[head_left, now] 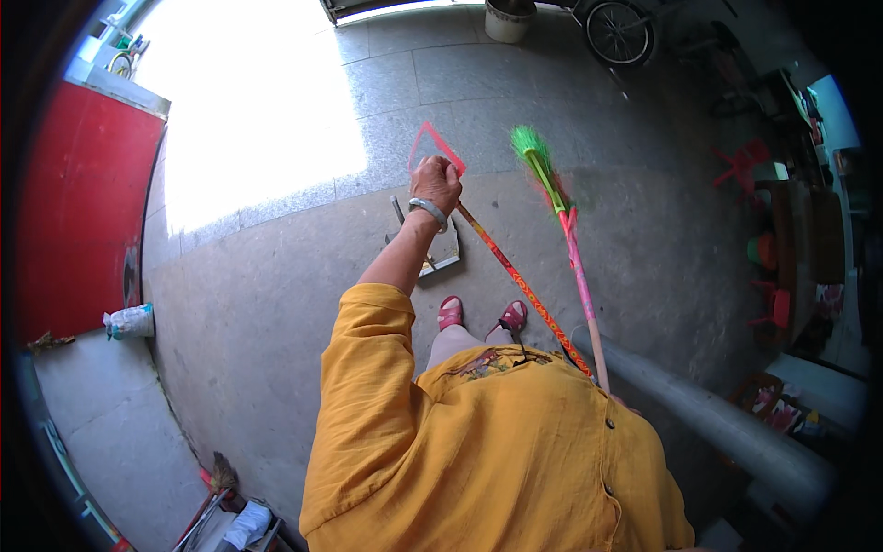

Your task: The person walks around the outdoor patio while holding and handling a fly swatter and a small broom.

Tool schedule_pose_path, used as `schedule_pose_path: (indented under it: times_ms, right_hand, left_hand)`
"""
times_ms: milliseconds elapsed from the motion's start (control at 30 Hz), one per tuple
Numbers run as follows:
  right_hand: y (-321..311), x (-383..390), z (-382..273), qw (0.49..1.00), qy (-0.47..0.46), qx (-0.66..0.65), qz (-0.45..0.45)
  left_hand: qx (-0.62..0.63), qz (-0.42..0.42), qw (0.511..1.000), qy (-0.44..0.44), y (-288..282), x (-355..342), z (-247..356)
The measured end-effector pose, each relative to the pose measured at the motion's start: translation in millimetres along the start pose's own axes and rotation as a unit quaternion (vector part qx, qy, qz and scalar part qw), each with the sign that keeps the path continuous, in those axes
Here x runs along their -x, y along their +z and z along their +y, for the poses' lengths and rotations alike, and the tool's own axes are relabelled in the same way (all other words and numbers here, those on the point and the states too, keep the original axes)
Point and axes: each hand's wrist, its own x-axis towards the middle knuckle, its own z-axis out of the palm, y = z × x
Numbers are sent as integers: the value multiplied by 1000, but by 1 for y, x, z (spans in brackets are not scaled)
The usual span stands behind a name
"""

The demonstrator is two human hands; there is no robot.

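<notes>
My left hand (435,187), with a bracelet at the wrist, is raised ahead of me with its fingers closed. It grips a thin pink triangular piece (440,138); its exact kind is unclear. Beside this hand shows the upper end of a red-and-orange patterned stick (520,281), slanting down towards my waist. I cannot tell whether the pink piece joins it. To the right, a broom with green bristles (531,145) points away from me, its pink handle (579,262) running back to my waist. My right hand is hidden behind my yellow shirt. A dustpan (443,256) lies under my left forearm.
A thick grey pole (708,409) crosses at lower right. Red panels (83,212) stand at left, with a white bundle (130,322) beside them. Far ahead are a bucket (509,20) and a wheel (619,33). Small red stools (743,166) line the right side.
</notes>
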Motion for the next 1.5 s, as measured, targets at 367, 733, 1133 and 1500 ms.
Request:
schedule_pose_path:
  times_ms: [367, 733, 1133, 1500]
  right_hand:
    - [-3, -2, -8, 1000, -3, 4, -5]
    - [-6, -7, -9, 1000, -8, 8, -12]
    - [-5, -6, -6, 1000, -11, 9, -13]
    - [-5, -5, -7, 1000, -15, 11, -13]
  left_hand:
    - [171, 91, 980, -35, 2, -4, -23]
    - [279, 12, 951, -132, 8, 51, -20]
    - [69, 62, 996, 6, 0, 20, -19]
    - [33, 56, 998, 3, -1, 18, -19]
